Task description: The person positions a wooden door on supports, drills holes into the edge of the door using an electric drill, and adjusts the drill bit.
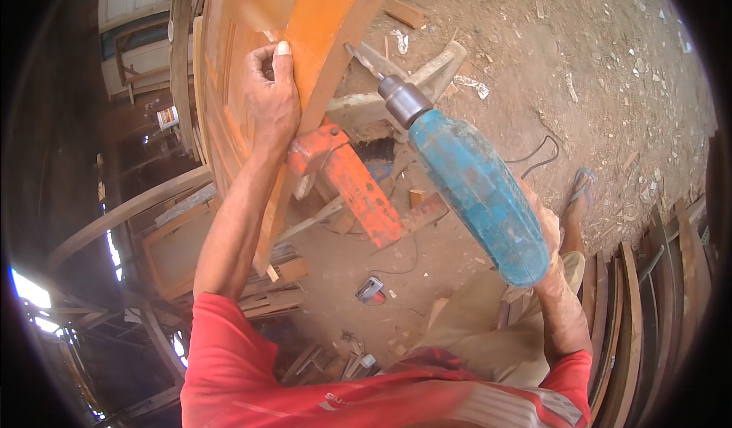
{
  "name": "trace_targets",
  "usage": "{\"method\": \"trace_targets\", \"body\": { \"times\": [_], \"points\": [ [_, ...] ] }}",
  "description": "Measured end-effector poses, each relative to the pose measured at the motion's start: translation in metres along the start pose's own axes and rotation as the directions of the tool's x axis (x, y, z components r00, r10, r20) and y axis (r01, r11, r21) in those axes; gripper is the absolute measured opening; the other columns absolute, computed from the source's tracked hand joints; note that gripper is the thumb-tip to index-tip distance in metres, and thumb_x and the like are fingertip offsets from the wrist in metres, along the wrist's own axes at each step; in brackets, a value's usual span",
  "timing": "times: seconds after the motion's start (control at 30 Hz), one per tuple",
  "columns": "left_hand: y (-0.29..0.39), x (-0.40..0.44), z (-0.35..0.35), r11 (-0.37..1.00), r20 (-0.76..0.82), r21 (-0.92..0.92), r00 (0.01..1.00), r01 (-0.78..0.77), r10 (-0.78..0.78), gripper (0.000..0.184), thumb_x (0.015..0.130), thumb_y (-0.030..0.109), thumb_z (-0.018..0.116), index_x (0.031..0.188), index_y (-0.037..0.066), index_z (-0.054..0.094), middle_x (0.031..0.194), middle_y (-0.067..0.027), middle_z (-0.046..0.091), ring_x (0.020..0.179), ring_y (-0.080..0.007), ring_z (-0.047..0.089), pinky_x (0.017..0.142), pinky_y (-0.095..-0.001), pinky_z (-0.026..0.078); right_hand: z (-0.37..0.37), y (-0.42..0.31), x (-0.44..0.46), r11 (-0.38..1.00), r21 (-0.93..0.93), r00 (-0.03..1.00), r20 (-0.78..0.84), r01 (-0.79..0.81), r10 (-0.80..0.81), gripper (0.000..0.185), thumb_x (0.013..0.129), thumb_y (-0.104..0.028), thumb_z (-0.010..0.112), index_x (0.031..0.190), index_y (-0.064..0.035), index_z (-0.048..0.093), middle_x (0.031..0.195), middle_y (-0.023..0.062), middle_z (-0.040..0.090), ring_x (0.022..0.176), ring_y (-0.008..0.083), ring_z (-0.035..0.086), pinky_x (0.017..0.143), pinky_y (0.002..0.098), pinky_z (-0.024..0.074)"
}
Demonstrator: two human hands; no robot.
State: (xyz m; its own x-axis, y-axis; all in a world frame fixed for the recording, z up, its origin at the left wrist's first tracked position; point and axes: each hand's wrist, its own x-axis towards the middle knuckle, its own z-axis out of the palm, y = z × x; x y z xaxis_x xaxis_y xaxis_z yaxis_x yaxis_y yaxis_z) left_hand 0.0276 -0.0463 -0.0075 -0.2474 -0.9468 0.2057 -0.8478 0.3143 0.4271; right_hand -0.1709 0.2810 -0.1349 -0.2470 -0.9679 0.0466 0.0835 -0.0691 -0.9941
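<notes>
My right hand is wrapped round the rear of a worn blue power drill, most of its fingers hidden behind the body. The drill's grey chuck holds a bit whose tip meets the edge of an orange-brown wooden board. My left hand rests on the board's left side, fingers curled in, with the thumb against the wood. Whether something small is between those fingers is hidden. Below the left hand, an orange-red metal piece sits against the board's lower part.
Wood scraps and debris lie on the dirt floor. A forked wooden piece is behind the drill. Long curved boards stand at the lower right. A small tool lies on the ground, and a white container is at left.
</notes>
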Motion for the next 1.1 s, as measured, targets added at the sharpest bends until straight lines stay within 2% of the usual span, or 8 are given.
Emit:
{"method": "trace_targets", "body": {
  "times": [0.07,0.13,0.37,0.47,0.57,0.77,0.87,1.1],
  "points": [
    [-0.002,0.001,-0.001,0.998,0.006,-0.058,0.999,-0.038,0.038,0.036,0.104,0.034,0.064,0.111,-0.001,0.061,0.094,-0.0051,0.062,0.087,-0.0112,0.055,0.079,-0.0301,0.049,0.006,0.0,-0.002,0.999,0.014,0.999,-0.014,-0.034,0.034,0.066,0.083,-0.009,0.078,0.143,0.0048,0.052,0.135,0.0208,0.064,0.108,0.031,0.072,0.085,0.0357,0.0575],
    [-0.008,0.002,0.001,0.997,0.004,-0.072,0.999,-0.035,0.036,0.036,0.103,0.035,0.064,0.111,-0.001,0.061,0.095,-0.0052,0.062,0.087,-0.0117,0.055,0.079,-0.0306,0.049,0.009,0.003,-0.002,0.998,-0.034,0.996,-0.063,0.059,-0.061,0.068,0.08,-0.009,0.079,0.141,0.0048,0.053,0.133,0.0212,0.064,0.105,0.0321,0.072,0.084,0.0362,0.0575],
    [-0.006,0.006,0.0,0.998,0.008,-0.016,0.998,-0.062,0.062,0.037,0.102,0.036,0.064,0.11,0.0,0.061,0.1,-0.0085,0.063,0.091,-0.0165,0.058,0.084,-0.0344,0.05,0.011,-0.001,0.001,0.989,-0.109,0.99,-0.092,0.096,-0.107,0.074,0.073,-0.011,0.079,0.14,0.0067,0.053,0.126,0.0204,0.066,0.098,0.034,0.073,0.081,0.0365,0.0574],
    [-0.001,0.004,0.002,0.999,-0.014,0.014,0.999,-0.029,0.03,0.038,0.101,0.036,0.065,0.109,-0.001,0.061,0.102,-0.0099,0.062,0.093,-0.0179,0.058,0.086,-0.0354,0.049,0.009,-0.003,0.002,0.997,-0.063,0.996,-0.076,0.048,-0.052,0.073,0.074,-0.012,0.08,0.139,0.0065,0.053,0.121,0.0189,0.069,0.093,0.0334,0.073,0.079,0.0368,0.0574],
    [-0.001,0.005,0.001,0.998,-0.022,0.017,0.998,-0.057,0.058,0.039,0.101,0.037,0.065,0.109,-0.001,0.061,0.104,-0.0104,0.062,0.093,-0.018,0.058,0.086,-0.0356,0.05,0.012,-0.001,-0.001,0.979,-0.178,0.99,-0.081,0.101,-0.117,0.072,0.074,-0.014,0.082,0.139,0.0055,0.054,0.114,0.0161,0.071,0.089,0.0319,0.073,0.077,0.0369,0.0573],
    [-0.005,0.005,0.002,0.999,-0.021,-0.034,0.999,-0.04,0.04,0.04,0.101,0.037,0.065,0.108,-0.002,0.062,0.102,-0.011,0.063,0.092,-0.0183,0.059,0.085,-0.0355,0.05,0.014,0.004,-0.004,0.997,-0.074,0.998,-0.059,-0.023,0.018,0.07,0.075,-0.014,0.082,0.137,0.0056,0.055,0.118,0.0193,0.069,0.091,0.0332,0.073,0.076,0.0379,0.0572],
    [-0.007,0.006,0.001,0.998,-0.018,-0.015,0.998,-0.055,0.055,0.041,0.101,0.038,0.065,0.108,-0.002,0.062,0.101,-0.011,0.063,0.092,-0.0181,0.059,0.085,-0.0351,0.05,0.02,0.012,-0.006,0.982,-0.147,0.986,-0.105,0.116,-0.132,0.068,0.074,-0.014,0.082,0.134,0.0055,0.057,0.121,0.0206,0.067,0.092,0.0339,0.073,0.076,0.0378,0.0569],
    [0.006,-0.001,0.001,0.999,-0.031,-0.011,0.999,-0.035,0.034,0.043,0.101,0.039,0.065,0.108,-0.003,0.062,0.1,-0.0108,0.063,0.092,-0.018,0.058,0.084,-0.0346,0.05,0.016,0.005,-0.007,0.989,-0.137,0.994,-0.087,0.057,-0.069,0.068,0.071,-0.014,0.083,0.132,0.0048,0.059,0.116,0.0191,0.068,0.087,0.0344,0.071,0.072,0.0385,0.056]
  ]
}}
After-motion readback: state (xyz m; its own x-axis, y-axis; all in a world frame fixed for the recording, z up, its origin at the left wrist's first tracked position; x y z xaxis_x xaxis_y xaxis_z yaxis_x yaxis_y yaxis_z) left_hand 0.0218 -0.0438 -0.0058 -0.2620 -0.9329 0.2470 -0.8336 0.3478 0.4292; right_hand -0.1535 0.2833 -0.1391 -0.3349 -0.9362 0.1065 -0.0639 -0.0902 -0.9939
